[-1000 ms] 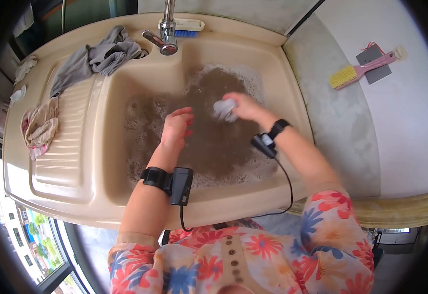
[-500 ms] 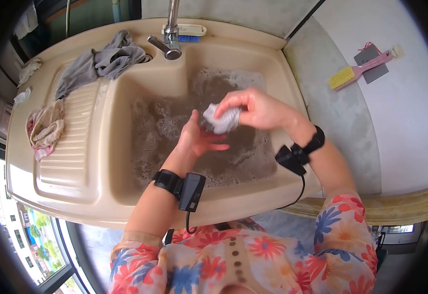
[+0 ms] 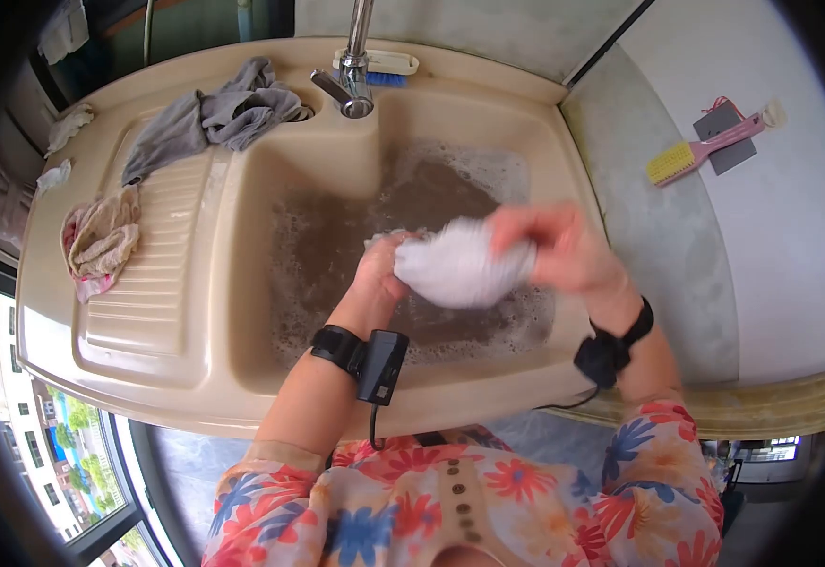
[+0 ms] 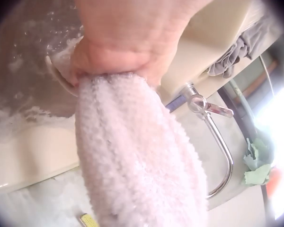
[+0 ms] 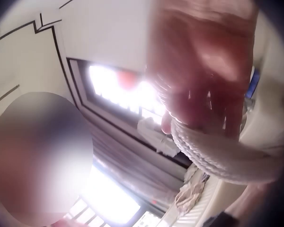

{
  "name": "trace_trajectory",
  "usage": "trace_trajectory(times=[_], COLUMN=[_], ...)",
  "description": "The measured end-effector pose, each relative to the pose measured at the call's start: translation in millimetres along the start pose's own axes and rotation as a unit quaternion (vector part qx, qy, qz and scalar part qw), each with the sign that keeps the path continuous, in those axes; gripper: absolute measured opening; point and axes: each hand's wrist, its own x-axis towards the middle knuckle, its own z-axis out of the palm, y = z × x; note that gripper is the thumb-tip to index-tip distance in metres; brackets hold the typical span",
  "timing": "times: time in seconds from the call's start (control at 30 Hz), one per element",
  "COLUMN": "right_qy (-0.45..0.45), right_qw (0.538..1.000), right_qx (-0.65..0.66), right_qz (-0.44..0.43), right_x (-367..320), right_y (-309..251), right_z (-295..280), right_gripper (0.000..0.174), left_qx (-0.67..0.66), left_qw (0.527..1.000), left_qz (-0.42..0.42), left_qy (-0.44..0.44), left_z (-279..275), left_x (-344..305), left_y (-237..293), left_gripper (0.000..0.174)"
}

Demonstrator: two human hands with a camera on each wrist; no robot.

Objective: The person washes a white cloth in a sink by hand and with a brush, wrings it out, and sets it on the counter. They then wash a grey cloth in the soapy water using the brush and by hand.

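A white fuzzy cloth (image 3: 455,265), blurred by motion, is stretched between both hands above the murky, sudsy water in the sink (image 3: 242,321). My left hand (image 3: 381,274) grips its left end; in the left wrist view the cloth (image 4: 132,151) comes out from under the left hand (image 4: 125,42). My right hand (image 3: 564,250) holds the other end with bent fingers. From the right wrist view, the fingers of the right hand (image 5: 203,71) curl over the edge of the cloth (image 5: 222,156).
A grey cloth (image 3: 214,113) and a beige-pink cloth (image 3: 103,238) lie on the ribbed drainboard at the left. Behind the basin stand the faucet (image 3: 356,76) and a blue-bristled brush (image 3: 379,66). A pink brush with yellow bristles (image 3: 672,163) is at the right.
The right hand has brought the white cloth to the left hand, then moved right, spreading it out. The left hand, earlier empty with spread fingers, has taken hold of one end.
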Motion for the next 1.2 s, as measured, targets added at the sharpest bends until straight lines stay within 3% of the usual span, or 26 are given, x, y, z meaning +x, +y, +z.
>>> trace_trajectory(times=[0.03,0.07,0.13,0.2,0.27,0.33,0.37,0.43,0.47,0.53,0.57,0.6,0.67,0.7,0.73,0.8,0.87,0.93,1.0,1.03,1.07,1.1,1.13,1.2], right_qy=[0.08,0.159,0.267,0.324,0.191,0.191,0.187,0.141,0.137,0.079,0.133,0.135,0.151,0.273,0.273,0.234,0.24,0.255,0.256,0.255,0.254,0.223,0.191,0.179], right_qw=[0.991,0.966,0.922,0.893,0.93,0.918,0.918,0.811,0.814,0.833,0.826,0.828,0.891,0.86,0.86,0.904,0.911,0.929,0.931,0.931,0.931,0.934,0.933,0.93], right_qx=[0.102,0.201,0.277,0.286,0.294,0.233,0.23,0.423,0.415,0.51,0.534,0.531,0.424,0.429,0.429,0.328,0.299,0.174,0.132,0.091,0.092,0.043,-0.005,-0.039], right_qz=[0.013,0.025,0.043,0.123,0.113,0.259,0.263,0.378,0.383,0.198,0.119,0.12,0.058,0.049,0.049,0.147,0.151,0.205,0.225,0.245,0.247,0.276,0.305,0.32], right_x=[5.9,14.4,28.3,36.2,33.8,19.2,12.1,8.8,11.0,17.8,30.2,35.9,47.5,53.6,56.0,56.4,61.2,65.6,68.0,69.6,70.6,71.3,70.8,70.4], right_y=[7.4,18.2,75.3,144.9,178.5,193.6,195.6,183.7,176.6,158.0,147.3,141.1,131.1,121.8,112.3,94.1,89.8,102.1,115.0,122.3,131.1,141.7,151.8,163.2], right_z=[-15.2,-32.2,-67.8,-72.6,-45.9,-25.1,-18.4,-8.2,-4.8,8.6,10.4,1.9,-13.9,-13.1,-15.6,-22.9,-28.2,-38.1,-36.9,-33.5,-31.4,-29.4,-25.3,-19.7], right_gripper=[0.032,0.032,0.031,0.028,0.028,0.046,0.046,0.067,0.067,0.081,0.075,0.075,0.062,0.043,0.043,0.033,0.029,0.025,0.024,0.023,0.023,0.023,0.023,0.023], left_qx=[-0.034,-0.002,-0.06,-0.074,-0.094,-0.102,-0.108,-0.13,-0.137,-0.083,-0.087,-0.131,-0.173,-0.16,-0.148,-0.127,0.054,0.107,0.284,0.283,0.447,0.597,0.597,0.755], left_qw=[0.998,0.996,0.996,0.996,0.995,0.993,0.993,0.99,0.988,0.995,0.994,0.989,0.982,0.984,0.984,0.988,0.995,0.992,0.955,0.955,0.892,0.798,0.799,0.65], left_qz=[0.02,0.025,0.022,0.025,0.03,0.046,0.049,0.06,0.067,0.024,0.024,0.013,0.0,-0.009,-0.018,0.0,0.006,0.003,0.055,0.055,0.066,0.075,0.071,0.023], left_qy=[0.047,0.083,0.057,0.042,0.029,0.028,0.028,0.004,0.0,-0.058,-0.061,-0.066,-0.072,-0.083,-0.094,-0.093,-0.079,-0.071,-0.07,-0.068,-0.019,0.032,0.034,0.076], left_z=[21.7,42.1,60.9,64.5,68.3,73.3,75.0,79.1,79.5,78.3,77.8,76.6,80.9,85.5,88.6,90.0,91.8,92.1,83.7,78.7,74.3,71.7,71.0,72.7], left_x=[-9.6,-18.9,-30.3,-31.8,-33.1,-39.9,-42.9,-46.2,-47.4,-50.5,-48.8,-45.7,-45.6,-49.4,-51.1,-50.0,-54.4,-54.6,-45.4,-41.3,-37.0,-35.1,-35.8,-36.3], left_y=[1.3,5.2,9.7,8.3,8.3,10.8,12.3,18.4,20.7,19.6,15.1,8.8,1.7,0.8,-0.6,-3.6,-3.1,-0.5,-5.3,-8.1,-10.9,-12.7,-14.7,-16.7], left_gripper=[0.015,0.029,0.029,0.029,0.029,0.026,0.026,0.031,0.031,0.034,0.034,0.035,0.037,0.04,0.043,0.049,0.054,0.054,0.052,0.052,0.051,0.05,0.05,0.049])
